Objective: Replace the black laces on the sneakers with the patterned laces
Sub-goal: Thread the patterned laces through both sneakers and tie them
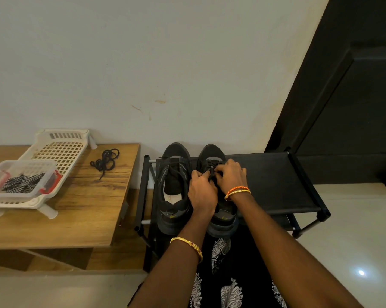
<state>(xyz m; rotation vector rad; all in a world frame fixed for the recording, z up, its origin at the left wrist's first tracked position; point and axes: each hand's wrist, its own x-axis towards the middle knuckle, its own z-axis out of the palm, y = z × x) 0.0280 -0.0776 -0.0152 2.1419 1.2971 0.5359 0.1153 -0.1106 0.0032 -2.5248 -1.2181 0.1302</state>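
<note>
- Sneakers: two, black, side by side on the top shelf of the rack (276, 174), at its left end, toes to the wall and heels at the front edge.
- Right sneaker (218, 210) has its black lace still in; both hands are on it over the tongue.
- Left hand (202, 192) has its fingers curled in on the lace from the left; right hand (229, 174) pinches it from the right. Fingertips meet over the eyelets, so the lace lies straight ahead of both grips, equally near each hand.
- Sneaker's long axis runs away from the person, wall to front edge; I judge the lace must be drawn out towards the heel, row by row.
- Left sneaker (173, 190) looks mostly unlaced, tongue showing; whether any lace remains in it is hard to tell.
- Loose lace (105, 162): one black bundle near the back right corner of the table (87, 214).
- Patterned laces (21, 185): a heap in one clear box (47, 185), which sits on a white basket (61, 147) at the table's left; their count cannot be told.
</note>
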